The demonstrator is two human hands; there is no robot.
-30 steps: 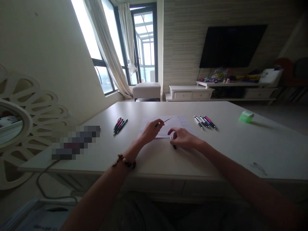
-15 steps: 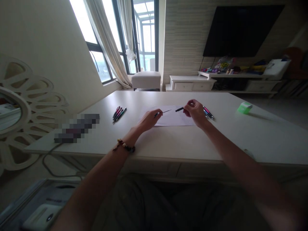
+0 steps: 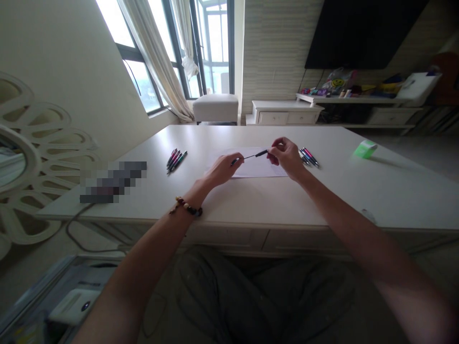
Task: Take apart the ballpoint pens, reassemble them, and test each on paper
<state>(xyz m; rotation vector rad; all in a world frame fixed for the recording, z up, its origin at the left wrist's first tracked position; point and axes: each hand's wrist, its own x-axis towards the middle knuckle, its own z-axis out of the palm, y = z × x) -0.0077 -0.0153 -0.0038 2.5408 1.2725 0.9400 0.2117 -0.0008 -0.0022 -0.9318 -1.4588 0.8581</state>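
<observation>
My left hand [image 3: 223,167] is closed on the dark end of a thin pen refill [image 3: 248,156], whose slim shaft points right. My right hand [image 3: 287,156] pinches a black pen barrel [image 3: 261,153] that slants toward the left. The refill's far end meets the barrel's near end; whether it is inside cannot be made out. Both hands are above a white sheet of paper [image 3: 253,171] on the white table [image 3: 258,200]. Beside my right hand lie several pens [image 3: 311,157], and another bunch of pens [image 3: 177,161] lies left of the paper.
A green and white box-shaped object [image 3: 366,149] stands at the right of the table. On the left is a blurred-out dark object [image 3: 118,182] with a cable [image 3: 71,224]. Near the front right edge lies a small clear item [image 3: 368,216]. A padded stool [image 3: 215,107] stands behind the table.
My right hand has brought the black barrel slightly left, closing the gap to the refill's end. The whole view has tilted down a little.
</observation>
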